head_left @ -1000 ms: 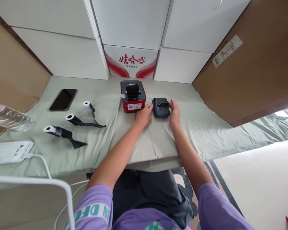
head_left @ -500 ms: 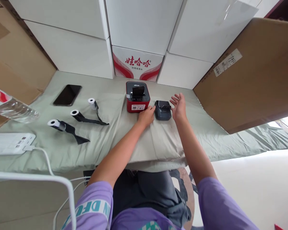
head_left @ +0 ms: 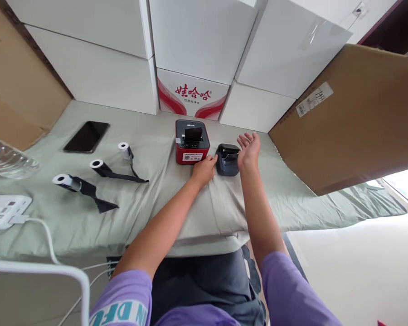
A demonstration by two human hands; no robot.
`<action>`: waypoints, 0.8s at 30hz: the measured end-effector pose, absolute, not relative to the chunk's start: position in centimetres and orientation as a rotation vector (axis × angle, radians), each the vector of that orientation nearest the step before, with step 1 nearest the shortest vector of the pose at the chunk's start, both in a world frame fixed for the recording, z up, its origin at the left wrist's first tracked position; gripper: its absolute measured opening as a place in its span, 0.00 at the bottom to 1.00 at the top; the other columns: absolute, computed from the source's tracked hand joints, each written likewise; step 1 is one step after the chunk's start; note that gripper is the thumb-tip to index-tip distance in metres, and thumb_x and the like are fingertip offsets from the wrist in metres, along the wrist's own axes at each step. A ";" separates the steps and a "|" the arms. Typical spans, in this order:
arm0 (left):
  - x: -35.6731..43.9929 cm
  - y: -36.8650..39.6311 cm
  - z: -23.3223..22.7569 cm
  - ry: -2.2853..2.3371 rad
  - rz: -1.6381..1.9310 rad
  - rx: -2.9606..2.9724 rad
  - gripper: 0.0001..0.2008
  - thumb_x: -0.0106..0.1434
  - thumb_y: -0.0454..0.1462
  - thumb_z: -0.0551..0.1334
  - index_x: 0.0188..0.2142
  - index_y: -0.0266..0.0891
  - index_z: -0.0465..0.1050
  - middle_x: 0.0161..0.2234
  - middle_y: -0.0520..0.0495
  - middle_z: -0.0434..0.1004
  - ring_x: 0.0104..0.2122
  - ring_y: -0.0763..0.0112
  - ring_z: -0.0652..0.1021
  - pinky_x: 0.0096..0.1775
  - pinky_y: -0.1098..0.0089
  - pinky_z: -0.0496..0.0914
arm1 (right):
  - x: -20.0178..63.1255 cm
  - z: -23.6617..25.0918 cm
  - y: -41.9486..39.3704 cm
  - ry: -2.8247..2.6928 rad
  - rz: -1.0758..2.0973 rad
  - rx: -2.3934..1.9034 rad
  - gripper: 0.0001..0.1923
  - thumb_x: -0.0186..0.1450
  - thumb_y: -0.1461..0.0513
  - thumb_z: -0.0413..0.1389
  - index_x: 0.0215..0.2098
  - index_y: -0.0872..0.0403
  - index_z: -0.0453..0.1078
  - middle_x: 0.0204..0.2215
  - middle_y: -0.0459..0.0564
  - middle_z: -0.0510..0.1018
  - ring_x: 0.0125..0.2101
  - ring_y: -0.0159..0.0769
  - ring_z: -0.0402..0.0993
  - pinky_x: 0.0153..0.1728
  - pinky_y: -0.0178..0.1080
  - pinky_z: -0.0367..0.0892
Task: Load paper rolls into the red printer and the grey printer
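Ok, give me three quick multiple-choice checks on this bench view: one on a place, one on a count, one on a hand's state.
1. The small dark printer sits where, seen from the camera?
A. right of the red printer
B. left of the phone
C. on the power strip

2. How many paper rolls lie on the cloth?
A. one
B. three
C. five

3. The right hand is:
A. open, raised
B. closed around a roll
C. flat on the phone

Answers: A, it sits beside the red one's right; B, three white cores show; A, its palm is empty with the fingers spread.

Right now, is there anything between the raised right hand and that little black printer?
Nothing visible. The right hand hangs open just beside the small black printer, with only bare green cloth near it. The left hand rests at the printer's other side, by the red printer.
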State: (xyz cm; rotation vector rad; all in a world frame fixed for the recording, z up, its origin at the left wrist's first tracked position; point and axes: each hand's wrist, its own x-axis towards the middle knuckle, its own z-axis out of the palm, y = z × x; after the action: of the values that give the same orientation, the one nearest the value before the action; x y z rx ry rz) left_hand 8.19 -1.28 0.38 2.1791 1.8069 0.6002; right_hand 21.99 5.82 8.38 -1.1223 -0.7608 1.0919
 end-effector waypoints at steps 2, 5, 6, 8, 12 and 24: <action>8.2 -1.3 0.4 1.813 0.603 2.174 0.29 0.72 0.33 0.51 0.71 0.42 0.62 0.58 0.42 0.75 0.51 0.60 0.79 0.47 0.64 0.75 | 22.0 8.6 6.6 -0.790 1.073 -1.104 0.20 0.69 0.47 0.44 0.46 0.49 0.69 0.56 0.53 0.77 0.60 0.41 0.73 0.70 0.62 0.50; 8.2 -1.3 0.5 1.824 0.587 2.159 0.29 0.72 0.33 0.51 0.71 0.43 0.62 0.58 0.43 0.75 0.51 0.61 0.79 0.47 0.65 0.75 | 22.3 8.7 7.5 -0.884 1.028 -1.119 0.22 0.68 0.47 0.43 0.50 0.49 0.69 0.61 0.55 0.74 0.63 0.42 0.70 0.68 0.62 0.54; 8.2 -1.2 0.5 1.828 0.575 2.153 0.29 0.72 0.33 0.51 0.71 0.44 0.62 0.58 0.43 0.75 0.51 0.61 0.79 0.48 0.65 0.75 | 22.4 8.6 7.7 -0.929 1.011 -1.124 0.23 0.68 0.47 0.43 0.51 0.49 0.69 0.62 0.56 0.73 0.64 0.42 0.69 0.67 0.61 0.56; 8.2 -1.2 0.6 1.836 0.554 2.144 0.29 0.72 0.33 0.51 0.71 0.45 0.62 0.58 0.43 0.75 0.51 0.61 0.79 0.48 0.66 0.74 | 22.7 8.3 8.0 -1.033 0.984 -1.114 0.26 0.68 0.45 0.41 0.53 0.49 0.68 0.63 0.57 0.72 0.65 0.42 0.68 0.65 0.57 0.62; 8.2 -1.3 0.7 1.835 0.547 2.142 0.29 0.72 0.33 0.52 0.71 0.46 0.61 0.59 0.43 0.75 0.51 0.61 0.79 0.48 0.66 0.74 | 23.8 7.0 8.2 -1.182 0.928 -1.108 0.25 0.64 0.43 0.48 0.50 0.49 0.69 0.60 0.55 0.73 0.62 0.41 0.70 0.59 0.49 0.69; 8.2 -1.3 0.8 1.826 0.543 2.137 0.29 0.73 0.34 0.52 0.72 0.45 0.61 0.59 0.42 0.74 0.52 0.60 0.80 0.48 0.65 0.74 | 26.3 5.5 11.0 -2.261 0.517 -1.811 0.12 0.46 0.61 0.75 0.30 0.50 0.83 0.43 0.59 0.74 0.56 0.58 0.66 0.64 0.59 0.60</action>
State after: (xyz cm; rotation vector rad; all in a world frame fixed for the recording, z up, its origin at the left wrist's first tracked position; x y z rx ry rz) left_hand 8.21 -1.29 0.79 2.1372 1.8257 0.5434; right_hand 26.34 10.97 5.54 -1.8108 -2.2608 0.5171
